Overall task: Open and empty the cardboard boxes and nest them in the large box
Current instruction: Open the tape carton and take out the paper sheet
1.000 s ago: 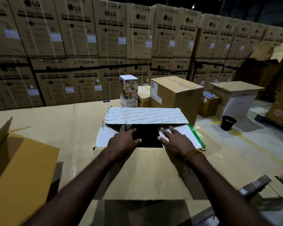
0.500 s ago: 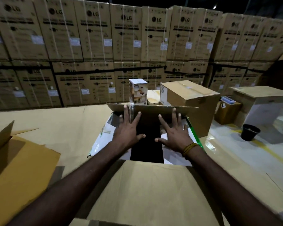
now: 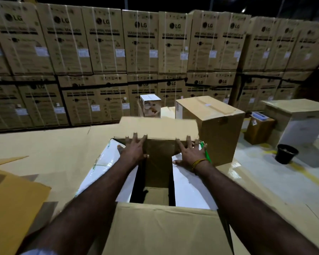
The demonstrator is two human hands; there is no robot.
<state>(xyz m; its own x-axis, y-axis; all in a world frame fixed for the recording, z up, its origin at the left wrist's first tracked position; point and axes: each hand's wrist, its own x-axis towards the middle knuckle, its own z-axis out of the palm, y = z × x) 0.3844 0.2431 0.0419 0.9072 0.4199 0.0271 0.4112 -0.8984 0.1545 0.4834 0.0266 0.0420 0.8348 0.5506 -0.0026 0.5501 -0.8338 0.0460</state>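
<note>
A cardboard box (image 3: 162, 229) stands open right in front of me, its near flap folded toward me and its white side flaps (image 3: 190, 188) spread out. My left hand (image 3: 133, 151) and my right hand (image 3: 190, 153) reach across the opening with straight fingers and press on the far flap (image 3: 158, 127), which is pushed up and away. The inside of the box is dark, with only a brown bottom panel showing. A larger open box (image 3: 13, 205) sits at my left.
A taped brown box (image 3: 210, 129), a small white carton (image 3: 150, 105) and a low box (image 3: 167, 112) stand behind the open one. A black bucket (image 3: 286, 153) and more boxes are at the right. Stacked washing-machine cartons (image 3: 107, 52) wall off the back.
Both hands slid forward from the side flaps to the far flap and pushed it from lying over the opening to standing up and tilting away. The box opening now shows wider.
</note>
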